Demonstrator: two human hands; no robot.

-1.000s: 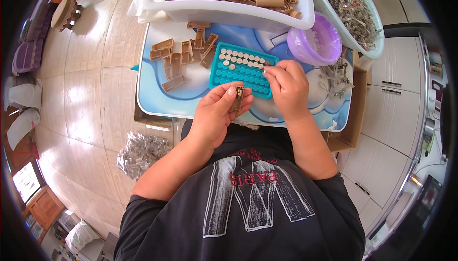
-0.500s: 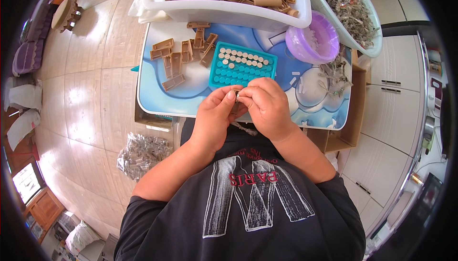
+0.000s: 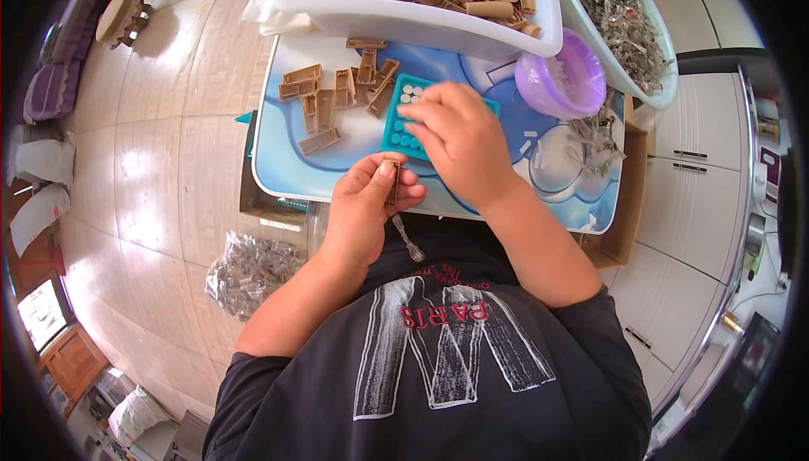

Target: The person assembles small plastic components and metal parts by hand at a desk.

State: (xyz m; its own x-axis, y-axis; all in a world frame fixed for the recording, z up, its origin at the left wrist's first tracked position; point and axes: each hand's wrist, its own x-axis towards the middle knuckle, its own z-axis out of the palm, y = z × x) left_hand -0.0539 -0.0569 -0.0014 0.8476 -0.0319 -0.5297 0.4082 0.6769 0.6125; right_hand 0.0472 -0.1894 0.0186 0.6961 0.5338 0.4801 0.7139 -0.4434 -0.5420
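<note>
Upright between the thumb and fingers of my left hand point(image 3: 358, 212) is a narrow brown plastic casing point(image 3: 393, 184). Below it hangs a bundle of thin grey wire point(image 3: 410, 240), against my shirt. My right hand point(image 3: 468, 149) is over the teal tray point(image 3: 388, 142), its fingers bent and smeared by motion near the small round white pieces point(image 3: 408, 93). It covers much of the tray, and whether its fingertips hold anything does not show. Several open brown casings point(image 3: 318, 111) lie loosely on the blue patterned table point(image 3: 282, 158), left of the tray.
A white tub point(image 3: 421, 29) heaped with brown casings stands at the back. Right of it are a purple bowl point(image 3: 581, 94) and a pale basin point(image 3: 666, 94) of wire bundles. Small white tubes point(image 3: 527, 143) lie on the table's right. Clear-wrapped pieces point(image 3: 253, 276) sit on the floor, left.
My hands were together at the table's front edge. Now my right hand has moved up and forward over the tray; my left has lowered slightly, keeping the casing.
</note>
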